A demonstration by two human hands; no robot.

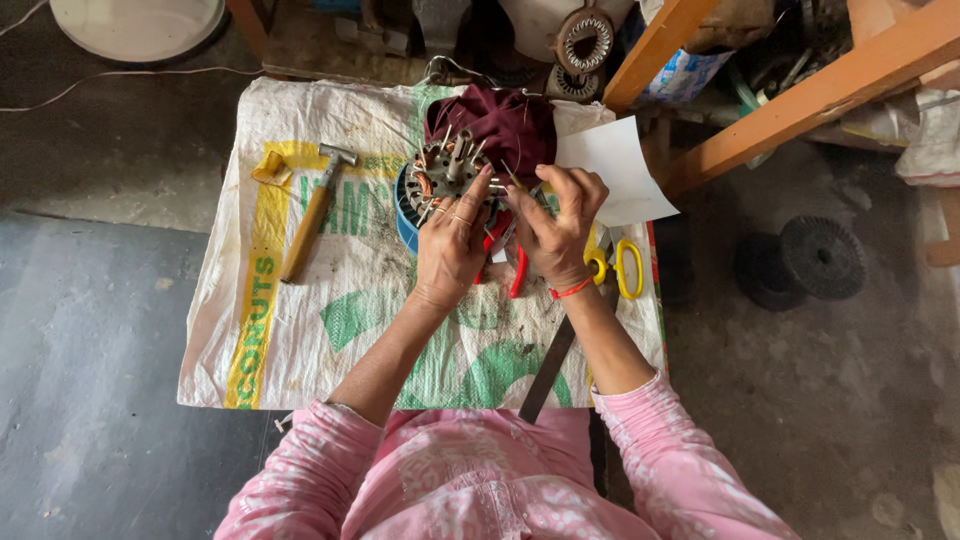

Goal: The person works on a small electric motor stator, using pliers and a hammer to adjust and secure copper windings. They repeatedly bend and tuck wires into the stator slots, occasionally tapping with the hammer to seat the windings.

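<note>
A round metal motor stator with copper windings and upright steel pins (447, 172) stands near the far edge of the surface (300, 330), which is covered by a white woven sack printed in green and yellow. The stator rests on a blue round spool (405, 222), just in front of a bundle of maroon cloth (505, 118).

The left hand (450, 240) rests against the near side of the stator, its fingers (478, 190) curled up along the rim, so its grip is closed on the stator. The right hand (560, 225) is just beside it, fingertips pinched together on something thin at the stator's right side; what it is cannot be made out.

Red-handled pliers (510, 262) lie under the two hands. Yellow-handled scissors (620, 268) lie at the right edge of the surface, touching the right wrist's side. A wooden-handled hammer (315, 208) lies well apart toward the left edge. A white sheet of paper (615, 165) overhangs the far right corner.
</note>
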